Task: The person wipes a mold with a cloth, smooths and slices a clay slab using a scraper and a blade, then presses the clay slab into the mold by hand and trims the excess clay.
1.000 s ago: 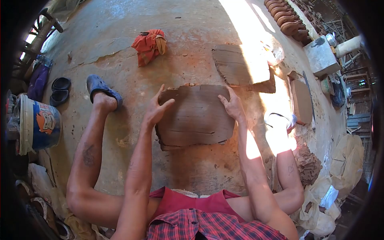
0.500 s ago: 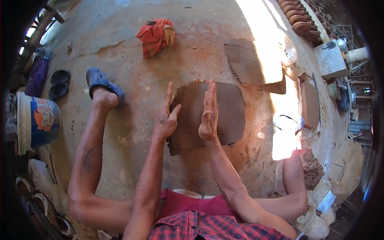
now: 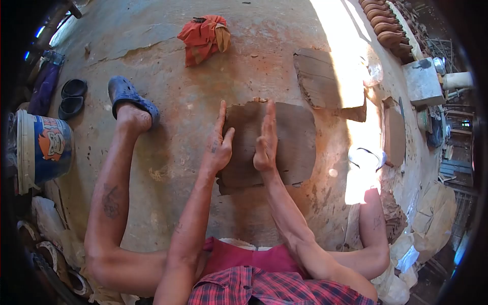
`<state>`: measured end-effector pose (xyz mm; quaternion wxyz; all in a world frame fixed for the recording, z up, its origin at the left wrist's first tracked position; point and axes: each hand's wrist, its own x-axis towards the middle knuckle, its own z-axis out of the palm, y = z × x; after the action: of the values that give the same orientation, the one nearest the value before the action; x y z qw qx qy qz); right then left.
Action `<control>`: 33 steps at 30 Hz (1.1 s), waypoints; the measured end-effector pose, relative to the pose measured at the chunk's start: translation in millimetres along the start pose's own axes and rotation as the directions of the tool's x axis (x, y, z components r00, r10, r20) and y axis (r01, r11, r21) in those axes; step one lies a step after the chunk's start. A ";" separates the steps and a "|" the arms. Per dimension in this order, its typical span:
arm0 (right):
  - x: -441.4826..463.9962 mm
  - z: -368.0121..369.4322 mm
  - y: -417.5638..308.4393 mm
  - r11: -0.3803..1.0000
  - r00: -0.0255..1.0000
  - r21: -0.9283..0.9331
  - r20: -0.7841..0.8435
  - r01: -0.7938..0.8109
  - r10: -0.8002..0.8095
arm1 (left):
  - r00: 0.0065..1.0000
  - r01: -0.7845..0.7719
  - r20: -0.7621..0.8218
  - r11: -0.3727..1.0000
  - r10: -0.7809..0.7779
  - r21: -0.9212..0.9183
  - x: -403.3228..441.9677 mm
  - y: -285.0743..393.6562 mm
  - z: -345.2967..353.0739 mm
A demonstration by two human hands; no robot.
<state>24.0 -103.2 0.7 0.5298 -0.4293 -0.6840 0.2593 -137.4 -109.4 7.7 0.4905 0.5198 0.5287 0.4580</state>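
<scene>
Clay slab (image 3: 295, 142): flat, mid-floor (image 3: 152, 213), well in from the floor's left and right edges. Ragged rim, rough bit on the far edge, nicks along the near edge.
Left hand (image 3: 217, 150): mine, holding nothing, fingers long and straight, thumb apart, over the slab's left edge. Contact: can't tell.
Right hand (image 3: 267, 140): mine, flat and empty, on edge over the slab's middle, palm towards the left. Contact: can't tell.
Handling, my judgement: keep the palms upright and parallel, wrists loose, any touch light and even. Fingertips would dent wet clay; the ragged rim would tear first, so no tugging there.
Second slab (image 3: 317, 76): beyond and right of the first, towards the floor's right edge, partly in sun.
Cloth bundle (image 3: 201, 43): red-orange, towards the floor's far edge.
Clay block (image 3: 394, 134): beside the floor's right edge.
Curved pieces (image 3: 386, 25): in a row, far-right corner of the floor.
Bucket (image 3: 30, 147): floor's left edge. Cartoon face, orange hair, on blue; pale lettering above it, too cut off to read.
Other writing: none I can read.
</scene>
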 end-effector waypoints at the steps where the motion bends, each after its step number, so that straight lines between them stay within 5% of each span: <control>1: 1.1 4.1 0.2 0.999 0.999 0.010 -0.028 0.032 -0.032 | 1.000 0.002 -0.014 1.000 -0.002 -0.005 9.4 3.1 -0.8; 2: -1.3 7.9 4.7 0.998 0.996 0.019 -0.057 0.065 -0.064 | 1.000 0.018 -0.018 0.999 -0.017 0.051 9.7 4.1 -2.1; 4: -29.0 18.3 10.6 0.966 0.994 -0.258 0.089 -0.033 0.058 | 0.999 0.041 0.010 0.993 -0.042 0.114 -5.6 -2.0 -4.7; 7: -25.3 17.0 7.0 0.937 0.998 -0.350 0.067 0.015 0.009 | 0.999 -0.028 -0.037 0.993 0.033 0.112 -5.3 -5.5 -1.4; 10: -27.7 16.3 -17.1 0.818 0.990 -0.560 0.025 0.128 -0.138 | 0.997 0.073 -0.027 0.988 -0.070 0.133 -4.1 -16.1 -10.6; 13: -33.0 27.8 -7.0 0.702 0.993 -0.703 0.061 0.112 -0.098 | 0.998 0.009 -0.061 0.998 -0.005 0.068 3.1 -29.7 -10.1; 17: -42.5 42.6 -8.5 0.663 0.997 -0.744 0.059 0.079 -0.052 | 0.991 0.124 -0.047 0.989 -0.129 -0.085 -18.3 -35.1 -13.8; 22: -17.7 38.7 -29.4 0.663 0.991 -0.737 0.090 0.131 -0.095 | 0.972 0.151 -0.084 0.853 -0.221 -0.499 -24.8 -37.3 -12.2; 24: -9.6 40.0 -59.2 0.911 0.991 -0.404 -0.064 0.081 -0.116 | 0.942 0.196 -0.108 0.781 -0.318 -0.594 -40.7 -38.4 -9.6; 25: -14.3 44.7 -58.0 0.911 0.993 -0.409 -0.068 0.061 -0.097 | 0.932 0.207 -0.103 0.740 -0.349 -0.640 -43.2 -38.8 -6.7; 27: -9.9 61.5 -50.1 0.977 0.976 -0.087 0.112 0.196 -0.186 | 0.941 0.138 -0.070 0.567 -0.330 -0.812 -44.5 -46.0 -3.0; 28: -11.5 72.5 -38.1 0.996 0.986 -0.068 0.163 0.054 -0.042 | 0.960 0.067 -0.054 0.409 -0.275 -0.910 -42.1 -50.7 -1.5; 33: 11.0 81.8 -48.0 0.999 1.000 -0.034 -0.004 0.013 -0.013 | 0.973 0.017 -0.084 0.429 -0.217 -0.903 -42.3 -117.2 4.9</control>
<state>-69.3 -109.4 20.2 0.5255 -0.4343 -0.6899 0.2435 -145.2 -156.6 -107.5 0.6696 0.0966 0.2836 0.6796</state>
